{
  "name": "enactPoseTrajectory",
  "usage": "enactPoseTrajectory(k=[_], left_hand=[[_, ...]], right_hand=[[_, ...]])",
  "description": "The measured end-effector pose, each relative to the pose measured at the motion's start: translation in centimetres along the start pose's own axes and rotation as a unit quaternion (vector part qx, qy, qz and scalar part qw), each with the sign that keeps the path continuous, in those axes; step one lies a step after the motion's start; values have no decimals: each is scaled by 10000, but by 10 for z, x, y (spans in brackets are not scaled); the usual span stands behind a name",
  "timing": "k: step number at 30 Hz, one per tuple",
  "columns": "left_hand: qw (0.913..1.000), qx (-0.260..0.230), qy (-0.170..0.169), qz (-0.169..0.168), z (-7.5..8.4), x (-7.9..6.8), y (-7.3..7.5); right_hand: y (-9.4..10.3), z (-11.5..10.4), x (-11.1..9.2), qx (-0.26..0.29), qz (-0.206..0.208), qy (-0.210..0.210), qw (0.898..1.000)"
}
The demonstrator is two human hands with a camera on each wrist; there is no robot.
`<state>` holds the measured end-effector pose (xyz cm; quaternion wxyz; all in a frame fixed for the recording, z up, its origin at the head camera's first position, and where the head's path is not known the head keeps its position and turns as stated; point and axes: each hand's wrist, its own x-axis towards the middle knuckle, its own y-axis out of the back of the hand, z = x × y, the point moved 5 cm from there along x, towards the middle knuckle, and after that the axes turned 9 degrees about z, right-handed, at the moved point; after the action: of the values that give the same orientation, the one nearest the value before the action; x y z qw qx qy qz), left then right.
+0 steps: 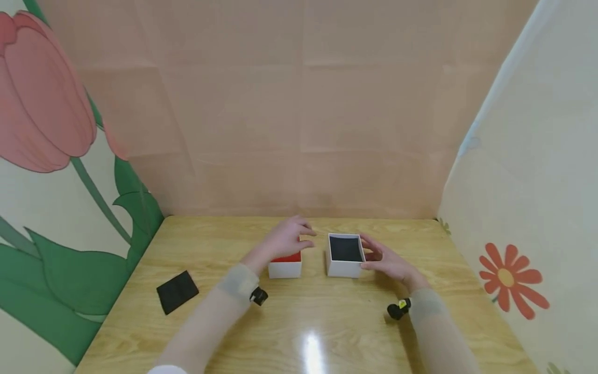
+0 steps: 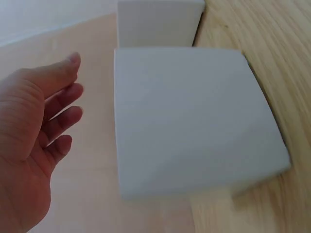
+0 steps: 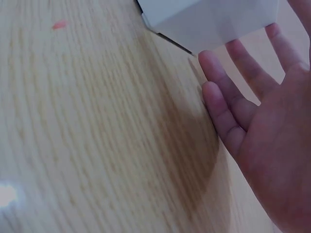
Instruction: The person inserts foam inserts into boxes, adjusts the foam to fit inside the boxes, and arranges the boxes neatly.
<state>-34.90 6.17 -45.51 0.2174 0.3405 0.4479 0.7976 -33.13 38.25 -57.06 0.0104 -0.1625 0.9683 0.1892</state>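
Note:
My left hand point(image 1: 286, 237) hovers over a white box with a red inside or top point(image 1: 285, 270), its fingers loosely bent toward the right and holding nothing. In the left wrist view that hand point(image 2: 29, 116) is apart from the box's plain white side point(image 2: 194, 121). To the right stands a second white box point(image 1: 343, 269), open at the top, with black material point(image 1: 346, 249) inside it. My right hand point(image 1: 388, 262) is at this box's right side. Its fairly straight fingers point(image 3: 233, 53) touch or nearly touch the white wall in the right wrist view.
A flat black square piece point(image 1: 177, 292) lies on the left of the wooden table point(image 1: 355, 332). A pinkish-tan sheet point(image 1: 299, 130) hangs behind the table, with flower-patterned sheets point(image 1: 537, 182) at both sides.

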Motion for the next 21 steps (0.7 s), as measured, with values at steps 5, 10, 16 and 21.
enactPoseTrajectory(k=[5,10,16,21], left_hand=[[9965,-487,659,130,-25,-39,14],[9868,-878,1289,435,-56,-77,27],[9774,-995,1676,821,-89,-123,49],[9746,-735,1801,1110,-115,-177,67]], right_hand=[[-1,1,-5,54,-63,-103,9999],[0,4,-8,106,-15,-170,9998],[0,-1,-7,126,23,-133,9998],[-2,-11,-6,-55,19,64,10000]])
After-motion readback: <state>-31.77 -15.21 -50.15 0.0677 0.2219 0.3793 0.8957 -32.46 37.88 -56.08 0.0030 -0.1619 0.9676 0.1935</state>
